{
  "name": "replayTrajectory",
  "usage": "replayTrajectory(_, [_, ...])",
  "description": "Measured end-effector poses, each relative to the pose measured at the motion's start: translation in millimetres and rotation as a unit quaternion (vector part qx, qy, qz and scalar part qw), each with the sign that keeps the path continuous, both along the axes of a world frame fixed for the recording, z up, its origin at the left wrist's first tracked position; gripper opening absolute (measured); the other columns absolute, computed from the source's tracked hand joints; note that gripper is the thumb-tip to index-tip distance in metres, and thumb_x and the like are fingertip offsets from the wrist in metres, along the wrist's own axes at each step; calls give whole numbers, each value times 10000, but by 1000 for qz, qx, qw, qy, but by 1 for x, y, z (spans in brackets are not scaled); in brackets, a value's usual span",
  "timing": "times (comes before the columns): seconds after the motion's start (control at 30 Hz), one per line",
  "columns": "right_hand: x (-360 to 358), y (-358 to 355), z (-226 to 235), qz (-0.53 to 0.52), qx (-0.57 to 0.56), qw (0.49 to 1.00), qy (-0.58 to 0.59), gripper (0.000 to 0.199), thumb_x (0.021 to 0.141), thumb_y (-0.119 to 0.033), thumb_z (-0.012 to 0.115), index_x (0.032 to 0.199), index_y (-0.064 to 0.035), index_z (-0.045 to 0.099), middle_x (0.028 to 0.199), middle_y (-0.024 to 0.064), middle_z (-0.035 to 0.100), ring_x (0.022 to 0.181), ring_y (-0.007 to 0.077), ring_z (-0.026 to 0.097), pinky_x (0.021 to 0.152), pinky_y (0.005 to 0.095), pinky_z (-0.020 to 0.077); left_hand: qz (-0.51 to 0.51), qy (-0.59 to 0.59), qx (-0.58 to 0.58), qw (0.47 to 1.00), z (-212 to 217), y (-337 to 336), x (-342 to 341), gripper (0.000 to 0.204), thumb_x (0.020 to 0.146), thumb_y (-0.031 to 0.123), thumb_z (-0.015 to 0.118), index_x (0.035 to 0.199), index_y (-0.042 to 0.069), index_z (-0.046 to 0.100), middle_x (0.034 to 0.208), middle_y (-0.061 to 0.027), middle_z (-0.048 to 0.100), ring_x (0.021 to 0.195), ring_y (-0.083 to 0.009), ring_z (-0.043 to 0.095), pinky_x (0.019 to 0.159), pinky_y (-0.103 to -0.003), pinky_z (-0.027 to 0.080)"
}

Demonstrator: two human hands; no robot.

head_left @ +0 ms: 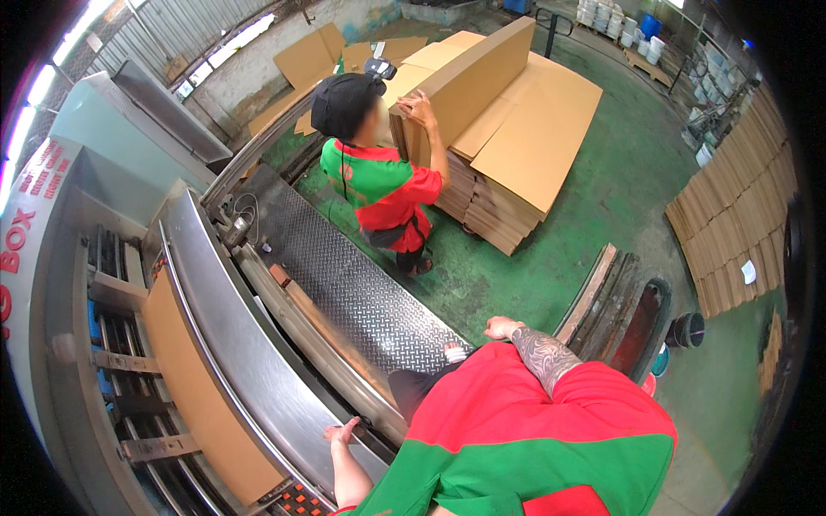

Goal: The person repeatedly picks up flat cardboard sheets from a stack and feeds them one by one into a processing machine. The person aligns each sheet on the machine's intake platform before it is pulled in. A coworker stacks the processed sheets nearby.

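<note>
Bright and even light, with strong fisheye bending at the rim.
The light seems to enter by white, overexposed gaps in the wall at upper left. The steel panel gives a soft glare, and shadows on the floor are faint. The middle is sharp; the corners are black.

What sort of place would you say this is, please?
Probably a cardboard-box workshop: a long, silvery metal machine holds a flat brown cardboard sheet, and a big stack of brown cardboard sheets stands beside a person in a red-and-green shirt.
</note>
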State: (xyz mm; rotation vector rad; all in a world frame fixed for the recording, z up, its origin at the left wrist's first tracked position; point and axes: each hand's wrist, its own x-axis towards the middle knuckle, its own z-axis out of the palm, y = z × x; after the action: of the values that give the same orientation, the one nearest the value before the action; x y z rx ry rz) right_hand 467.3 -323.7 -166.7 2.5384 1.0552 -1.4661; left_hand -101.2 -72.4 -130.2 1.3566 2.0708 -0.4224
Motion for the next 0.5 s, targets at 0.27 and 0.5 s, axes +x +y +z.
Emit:
replayTrajectory(0.27, [4,6,2,-23,8,1000,7,509,939,-397,602,1286,-36,693,1360,210,662,1265,387,628,1051,470,511,-47,32,-37,998,4,3,1,1461,537,718,919,1485,-226,330,1607,-325,356,1549,-377,293,1282,-424,244])
replayTrajectory(0.5, [7,13,3,-20,-12,1000,1,493,942,-395,600,1267,-41,704,1342,199,676,1263,382,633,1044,467,517,19,-2,-27,999,3,3,0,1532,522,695,933,1536,-205,219,1647,-330,253,1502,-379,377,1218,-454,376])
